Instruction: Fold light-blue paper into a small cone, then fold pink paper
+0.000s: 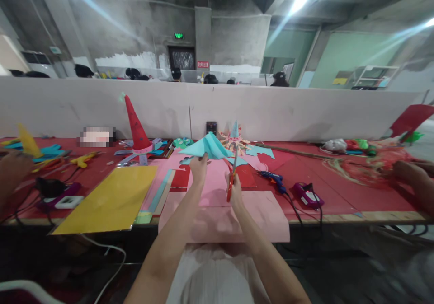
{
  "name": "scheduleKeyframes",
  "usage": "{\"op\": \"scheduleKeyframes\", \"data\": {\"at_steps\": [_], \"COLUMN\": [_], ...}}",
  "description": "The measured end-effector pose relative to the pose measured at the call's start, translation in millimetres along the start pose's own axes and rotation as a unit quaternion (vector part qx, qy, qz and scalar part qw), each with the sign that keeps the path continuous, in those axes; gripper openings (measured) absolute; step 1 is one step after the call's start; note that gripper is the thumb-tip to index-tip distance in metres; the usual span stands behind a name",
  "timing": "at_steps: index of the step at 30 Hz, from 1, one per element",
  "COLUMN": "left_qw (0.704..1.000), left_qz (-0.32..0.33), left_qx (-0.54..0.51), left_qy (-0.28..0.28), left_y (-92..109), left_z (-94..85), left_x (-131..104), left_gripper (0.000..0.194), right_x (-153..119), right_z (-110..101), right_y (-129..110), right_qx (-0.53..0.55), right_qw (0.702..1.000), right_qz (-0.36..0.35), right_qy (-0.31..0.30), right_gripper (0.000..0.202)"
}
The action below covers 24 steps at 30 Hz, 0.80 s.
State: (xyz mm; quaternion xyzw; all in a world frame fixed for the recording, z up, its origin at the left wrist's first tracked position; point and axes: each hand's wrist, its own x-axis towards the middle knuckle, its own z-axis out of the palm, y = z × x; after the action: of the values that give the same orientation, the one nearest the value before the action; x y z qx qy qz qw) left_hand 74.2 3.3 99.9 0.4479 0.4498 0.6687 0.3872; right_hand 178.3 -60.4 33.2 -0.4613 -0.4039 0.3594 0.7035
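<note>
Seemingly at a cutting step: pinching the turquoise sheet (207, 147) aloft over the red worktop (342, 191) in a nearly closed left hand (199, 165), and gripping scissors (230, 190) upright beside it in a curled right hand (236, 187) (blade opening impossible to tell). Calls for steadying the sheet, then aligning blades with its edge.

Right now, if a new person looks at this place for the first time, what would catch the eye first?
Probably the tall red cone with its pink band, standing left of centre before the pale partition. Next, the turquoise sheet held up in the middle, with scissors upright beside it, and the big yellow sheet at the left front.
</note>
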Motion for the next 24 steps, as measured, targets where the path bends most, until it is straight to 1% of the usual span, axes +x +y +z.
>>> {"op": "scheduleKeyframes", "data": {"at_steps": [3,5,8,10,12,16,18,19,21,22,24], "left_qw": [0.999,0.998,0.995,0.994,0.994,0.992,0.992,0.993,0.994,0.994,0.995], "left_qz": [0.036,0.055,0.072,0.074,0.066,0.049,0.043,0.036,0.017,0.006,-0.008], "left_qx": [0.027,0.037,0.062,0.077,0.088,0.116,0.114,0.111,0.107,0.106,0.101], "left_qy": [0.005,0.008,0.006,-0.001,-0.002,0.011,0.012,0.012,0.011,0.009,-0.004], "left_y": [11.6,17.6,23.1,24.1,22.4,13.4,8.0,5.5,1.1,-0.9,-4.5], "left_z": [1.1,1.9,2.7,2.3,1.1,-3.1,-5.6,-6.9,-9.4,-10.6,-12.7], "left_x": [9.0,11.9,12.7,12.2,11.8,11.9,12.2,12.3,12.2,12.1,11.5], "left_gripper": [0.018,0.021,0.029,0.033,0.033,0.028,0.024,0.023,0.023,0.023,0.027], "right_x": [-6.3,-12.7,-18.2,-16.1,-10.0,7.5,16.7,21.3,30.2,34.3,41.7], "right_z": [4.3,4.5,0.5,-3.3,-7.3,-19.1,-29.2,-35.4,-49.3,-56.4,-69.8], "right_y": [0.6,-0.6,-4.6,-6.9,-7.5,-6.4,-6.7,-7.1,-7.5,-7.2,-5.7], "right_qx": [0.016,0.009,-0.08,-0.149,-0.185,-0.255,-0.324,-0.37,-0.478,-0.527,-0.591], "right_qw": [0.999,0.999,0.997,0.989,0.982,0.965,0.943,0.926,0.876,0.848,0.806], "right_qz": [-0.044,-0.049,-0.009,0.015,0.025,0.059,0.075,0.079,0.062,0.052,0.029], "right_qy": [-0.008,-0.018,-0.012,-0.001,0.002,-0.016,-0.006,-0.001,-0.013,-0.009,-0.01], "right_gripper": [0.031,0.03,0.032,0.034,0.035,0.033,0.029,0.027,0.023,0.025,0.032]}}
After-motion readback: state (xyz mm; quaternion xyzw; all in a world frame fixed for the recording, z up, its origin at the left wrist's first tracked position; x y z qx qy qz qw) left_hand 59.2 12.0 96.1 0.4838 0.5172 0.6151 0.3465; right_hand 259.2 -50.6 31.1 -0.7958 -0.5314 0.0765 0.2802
